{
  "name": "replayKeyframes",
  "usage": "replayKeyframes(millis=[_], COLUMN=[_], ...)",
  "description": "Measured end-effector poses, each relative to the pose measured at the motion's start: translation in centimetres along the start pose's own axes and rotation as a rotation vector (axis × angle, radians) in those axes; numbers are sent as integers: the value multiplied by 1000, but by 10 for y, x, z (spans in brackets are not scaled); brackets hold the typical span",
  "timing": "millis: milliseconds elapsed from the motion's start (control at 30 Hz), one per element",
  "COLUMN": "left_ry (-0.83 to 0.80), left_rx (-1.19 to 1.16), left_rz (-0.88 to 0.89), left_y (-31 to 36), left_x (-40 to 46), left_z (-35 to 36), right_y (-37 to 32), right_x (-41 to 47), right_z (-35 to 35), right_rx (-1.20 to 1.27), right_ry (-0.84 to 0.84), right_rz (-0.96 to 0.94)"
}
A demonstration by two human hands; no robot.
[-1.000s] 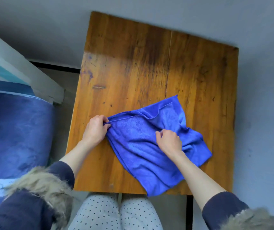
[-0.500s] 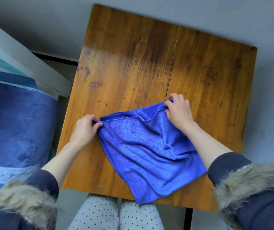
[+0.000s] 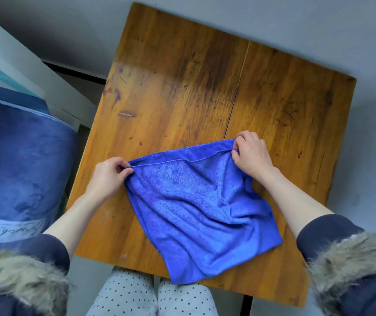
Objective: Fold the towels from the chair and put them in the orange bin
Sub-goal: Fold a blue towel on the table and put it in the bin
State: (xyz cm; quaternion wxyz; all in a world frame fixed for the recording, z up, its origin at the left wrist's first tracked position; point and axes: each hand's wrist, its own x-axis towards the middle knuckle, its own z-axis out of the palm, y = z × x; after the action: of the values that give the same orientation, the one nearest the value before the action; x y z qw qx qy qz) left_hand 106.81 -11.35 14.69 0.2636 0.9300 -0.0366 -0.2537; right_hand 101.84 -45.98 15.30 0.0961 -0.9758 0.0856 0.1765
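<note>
Bare tabletop (image 3: 182,71) lying open across the upper frame, blue towel (image 3: 196,208) covering the lower centre, blue bedding (image 3: 20,160) crowding the left edge.

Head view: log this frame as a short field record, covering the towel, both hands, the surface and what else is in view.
towel: blue, lying rumpled on the table, its near corner over the table's near edge
left hand: pinches the towel's far left corner
right hand: pinches the towel's far right corner
table: wooden, scuffed
beside table: blue fabric to the left
orange bin: not in view
chair: not in view
</note>
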Motion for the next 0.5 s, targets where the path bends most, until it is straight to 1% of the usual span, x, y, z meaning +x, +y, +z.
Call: replayKeyframes(millis=[200,300,433,500], left_ry=[-34,-37,-38,-24], left_rx=[-23,-34,-76,-101], left_rz=[-8,-15,-41,-53], left_y=[7,8,10,11], left_x=[-2,-3,-6,-7], left_z=[-7,-9,-10,-11], right_y=[1,-3,-4,-3], right_x=[17,23,24,23], right_z=[-12,-16,-15,-15], right_rx=[-88,-90,-212,-176], right_ry=[-170,-239,-268,-278], right_rz=[-98,-67,-39,-46])
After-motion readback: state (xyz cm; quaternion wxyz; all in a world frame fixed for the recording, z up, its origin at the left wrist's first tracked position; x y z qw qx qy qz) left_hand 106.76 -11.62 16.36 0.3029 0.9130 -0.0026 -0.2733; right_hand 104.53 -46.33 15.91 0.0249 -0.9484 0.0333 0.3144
